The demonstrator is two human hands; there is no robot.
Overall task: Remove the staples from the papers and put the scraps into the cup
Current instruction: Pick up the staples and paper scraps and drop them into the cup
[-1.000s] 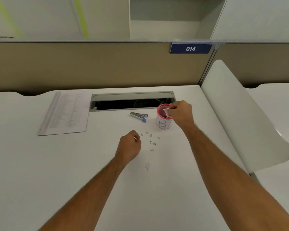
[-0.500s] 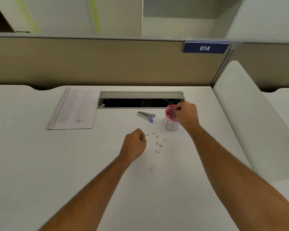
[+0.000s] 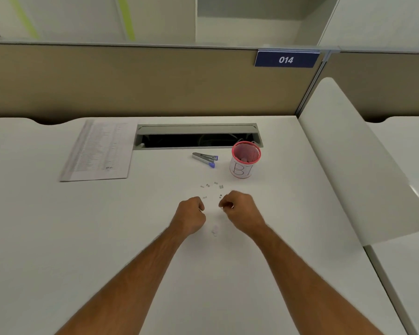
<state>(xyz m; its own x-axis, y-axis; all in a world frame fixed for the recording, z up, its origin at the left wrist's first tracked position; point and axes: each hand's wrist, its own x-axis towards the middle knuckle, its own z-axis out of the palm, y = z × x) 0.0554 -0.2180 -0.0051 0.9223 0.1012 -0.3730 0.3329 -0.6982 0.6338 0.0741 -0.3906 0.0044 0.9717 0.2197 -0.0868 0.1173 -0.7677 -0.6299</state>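
Observation:
A pink-rimmed white cup (image 3: 244, 170) marked "B" stands on the white desk (image 3: 58, 238), with scraps inside. Several loose staples (image 3: 213, 187) lie in front of it. My right hand (image 3: 242, 211) rests on the desk just below them, its fingertips pinching a small staple. My left hand (image 3: 190, 217) lies beside it with curled fingers, and a tiny pale bit shows at its thumb. A small paper scrap (image 3: 214, 230) sits between my wrists. The stack of papers (image 3: 99, 151) lies at the far left. A silver and blue staple remover (image 3: 205, 158) lies left of the cup.
An open cable slot (image 3: 196, 139) runs along the back of the desk, right behind the cup. A white curved divider (image 3: 348, 153) rises along the right edge. A tan partition (image 3: 131, 81) closes off the back.
My right hand left the cup's rim and came back toward me to the loose staples. The left hand stayed where it was, still curled.

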